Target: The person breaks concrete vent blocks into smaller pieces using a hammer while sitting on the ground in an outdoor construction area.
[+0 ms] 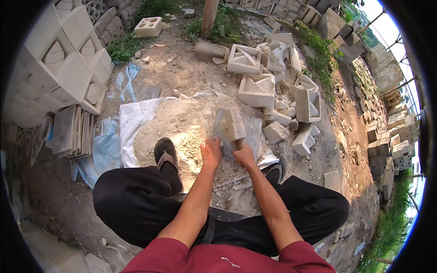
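Observation:
My right hand (243,155) is wrapped round the short handle of a dusty, block-headed hammer (235,123), whose head points away from me above a flat grey slab (252,129). To its left, my left hand (210,151) is low at the slab's left edge, beside the crushed pale rubble (175,120). Its fingers look slightly bent and apart, and I see nothing held in them. Under the rubble lies a white sheet (132,123), between my feet and beyond them.
Broken pale concrete blocks (256,91) are heaped at the far right of the sheet. Stacked blocks (68,54) rise on the left, above leaning thin boards (75,132). A wooden post (209,18) stands at the back, and a four-holed block (149,27) sits far left.

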Demonstrator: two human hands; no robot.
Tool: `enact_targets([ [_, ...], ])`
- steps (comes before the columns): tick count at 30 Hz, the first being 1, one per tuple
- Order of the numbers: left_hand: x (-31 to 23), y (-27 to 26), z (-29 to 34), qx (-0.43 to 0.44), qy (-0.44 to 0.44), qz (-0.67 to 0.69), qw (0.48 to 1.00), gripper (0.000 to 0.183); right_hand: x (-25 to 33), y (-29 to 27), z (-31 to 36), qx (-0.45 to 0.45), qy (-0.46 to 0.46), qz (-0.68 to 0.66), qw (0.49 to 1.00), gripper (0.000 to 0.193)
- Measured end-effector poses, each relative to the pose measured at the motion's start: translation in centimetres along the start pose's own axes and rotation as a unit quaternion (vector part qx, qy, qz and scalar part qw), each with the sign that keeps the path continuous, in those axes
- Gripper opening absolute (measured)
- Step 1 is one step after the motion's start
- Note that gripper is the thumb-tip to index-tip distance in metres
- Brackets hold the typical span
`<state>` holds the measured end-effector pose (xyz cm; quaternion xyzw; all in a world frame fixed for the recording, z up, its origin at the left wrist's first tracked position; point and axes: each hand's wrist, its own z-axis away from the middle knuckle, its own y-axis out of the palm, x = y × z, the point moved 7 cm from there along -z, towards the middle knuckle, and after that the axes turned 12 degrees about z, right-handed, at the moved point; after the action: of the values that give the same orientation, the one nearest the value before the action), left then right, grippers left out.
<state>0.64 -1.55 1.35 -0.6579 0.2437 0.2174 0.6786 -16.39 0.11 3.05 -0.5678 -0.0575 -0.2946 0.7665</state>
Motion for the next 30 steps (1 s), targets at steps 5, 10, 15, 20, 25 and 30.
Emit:
enact_targets([
  [5,0.9,-0.2,0.6,-0.041,0.024,-0.001,0.999,0.029,2.8,-2.9,-0.9,0.050,0.035,-0.116,0.991,0.027],
  [10,0.3,-0.5,0.9,-0.055,0.041,-0.007,0.998,0.027,6.5,-5.6,-1.4,-0.142,-0.087,-0.205,0.964,0.023],
  [15,-0.2,-0.2,0.2,-0.007,0.029,-0.014,0.999,0.026,0.5,-0.2,-1.8,-0.019,-0.022,0.041,0.999,0.022],
  [20,1.6,-0.3,0.3,-0.011,0.020,-0.011,1.000,0.030,1.3,-3.3,-1.0,0.151,0.089,-0.069,0.982,0.029],
  [25,0.3,-0.4,0.4,-0.008,0.030,0.014,0.999,0.027,5.9,-8.5,-1.9,0.049,0.020,-0.184,0.982,0.025],
  [30,-0.3,-0.4,0.4,-0.016,0.062,0.089,0.994,0.023,7.1,-7.4,-3.1,-0.036,-0.028,-0.228,0.973,0.025],
])
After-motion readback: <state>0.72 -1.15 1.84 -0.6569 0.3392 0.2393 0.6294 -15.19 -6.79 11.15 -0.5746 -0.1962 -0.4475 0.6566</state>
